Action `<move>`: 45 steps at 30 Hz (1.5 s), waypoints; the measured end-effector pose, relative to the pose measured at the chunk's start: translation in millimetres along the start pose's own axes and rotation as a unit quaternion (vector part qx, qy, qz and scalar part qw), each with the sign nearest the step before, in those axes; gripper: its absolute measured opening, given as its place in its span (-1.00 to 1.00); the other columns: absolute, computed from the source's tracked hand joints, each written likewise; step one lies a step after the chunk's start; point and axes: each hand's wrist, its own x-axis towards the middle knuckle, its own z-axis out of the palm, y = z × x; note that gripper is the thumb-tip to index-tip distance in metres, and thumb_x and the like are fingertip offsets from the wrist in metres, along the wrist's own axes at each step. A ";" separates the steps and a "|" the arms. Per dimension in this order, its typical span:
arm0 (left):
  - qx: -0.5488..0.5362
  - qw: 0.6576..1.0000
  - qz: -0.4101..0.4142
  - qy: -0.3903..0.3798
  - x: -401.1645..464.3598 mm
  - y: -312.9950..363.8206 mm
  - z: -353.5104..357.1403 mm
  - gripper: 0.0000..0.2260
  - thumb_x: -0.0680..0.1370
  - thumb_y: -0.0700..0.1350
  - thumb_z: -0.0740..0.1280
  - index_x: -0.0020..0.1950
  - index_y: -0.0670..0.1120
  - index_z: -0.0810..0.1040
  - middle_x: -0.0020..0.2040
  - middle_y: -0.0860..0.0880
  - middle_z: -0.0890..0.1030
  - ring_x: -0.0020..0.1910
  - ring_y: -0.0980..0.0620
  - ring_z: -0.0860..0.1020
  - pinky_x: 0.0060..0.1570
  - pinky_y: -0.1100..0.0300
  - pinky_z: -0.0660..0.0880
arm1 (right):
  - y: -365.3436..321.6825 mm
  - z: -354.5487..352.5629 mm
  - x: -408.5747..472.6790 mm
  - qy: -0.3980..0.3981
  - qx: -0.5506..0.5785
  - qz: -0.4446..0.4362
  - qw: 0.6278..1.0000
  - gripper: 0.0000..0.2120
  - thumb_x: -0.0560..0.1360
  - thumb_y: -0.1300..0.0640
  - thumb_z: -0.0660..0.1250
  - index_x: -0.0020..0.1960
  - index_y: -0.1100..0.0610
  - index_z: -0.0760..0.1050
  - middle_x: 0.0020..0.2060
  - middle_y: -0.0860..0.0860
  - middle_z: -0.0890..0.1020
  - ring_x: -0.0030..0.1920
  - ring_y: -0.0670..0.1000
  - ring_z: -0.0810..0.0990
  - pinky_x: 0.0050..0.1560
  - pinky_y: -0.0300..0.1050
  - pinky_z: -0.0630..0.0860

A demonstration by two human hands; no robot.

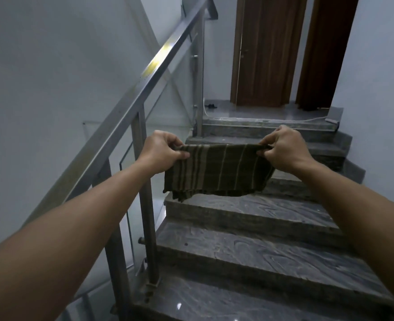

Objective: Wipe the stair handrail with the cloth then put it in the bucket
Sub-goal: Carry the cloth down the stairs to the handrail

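Pinched at its two upper corners: a folded dark olive-brown cloth with pale tan stripes (217, 172), stretched out flat between both hands and hanging free in the air above the steps. Left hand (161, 151) closed on the left corner, thumb and curled fingers (184, 154) pressed onto the bunched top edge; right hand (281, 149) closed the same way on the right corner, fingertips tucked over the hem. Top edge pulled nearly straight and level, lower edge sagging in layered folds, a little lower on the left side. Both bare forearms reaching forward from the bottom corners of the view, well apart. Just left of the left hand, and not touching the cloth, a brushed stainless steel stair handrail of flat rectangular section (142, 89), rising diagonally toward the top of the view and catching a yellowish glare partway up. Beneath the rail, square metal posts (145, 181) bolted at the stair edge, with clear glass panels (177, 96) between them. Under and beyond the cloth, dark grey veined stone stair treads (249, 251) climbing to a landing (272, 112). On the landing, two brown wooden doors (265, 49) set in pale walls, a white cable (312, 118) trailing along the floor edge, and a small dark item near the left door, too small to identify
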 end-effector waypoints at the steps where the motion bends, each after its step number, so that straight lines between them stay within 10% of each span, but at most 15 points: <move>1: 0.008 1.000 0.000 0.007 13.8 3.2 -0.1 -0.91 0.44 -0.12 0.48 -0.12 -0.09 0.63 -0.15 -0.08 0.65 -0.11 0.00 0.64 -0.11 0.13 0.60 | 1.0 -0.5 14.3 0.010 -0.006 -0.004 1.000 -0.84 0.42 0.15 0.47 0.00 0.08 0.67 -0.07 -0.01 0.48 0.01 0.06 0.47 -0.04 -0.03 0.47; 13: 0.172 0.974 -0.021 0.146 163.3 59.6 -12.4 -0.85 0.42 -0.04 0.50 -0.12 -0.10 0.72 -0.30 0.13 0.43 -0.17 0.03 0.52 -0.14 0.06 0.59 | -14.6 -9.4 197.0 0.004 0.026 0.008 1.000 -0.89 0.41 0.16 0.37 -0.25 0.11 0.65 -0.37 0.05 0.64 -0.31 0.05 0.59 -0.29 -0.05 0.59; 29: 0.201 0.915 -0.088 0.339 320.6 49.3 -52.3 -0.85 0.44 -0.04 0.38 -0.11 0.00 0.73 -0.22 0.01 0.71 -0.22 -0.05 0.63 -0.19 0.13 0.59 | -82.7 49.7 368.3 0.026 0.233 -0.073 0.970 -0.73 0.42 0.25 0.41 0.12 0.22 0.52 -0.09 0.12 0.63 -0.09 0.06 0.59 -0.12 -0.17 0.54; 45: 0.170 0.947 -0.077 0.260 530.8 38.8 -109.4 -0.88 0.43 0.02 0.44 -0.13 0.02 0.70 -0.13 -0.02 0.71 -0.09 -0.10 0.63 -0.09 0.14 0.55 | -129.0 81.1 587.5 0.000 0.196 -0.063 0.978 -0.54 0.47 0.19 0.36 0.33 0.19 0.34 0.06 0.15 0.58 0.09 0.14 0.55 0.15 0.07 0.56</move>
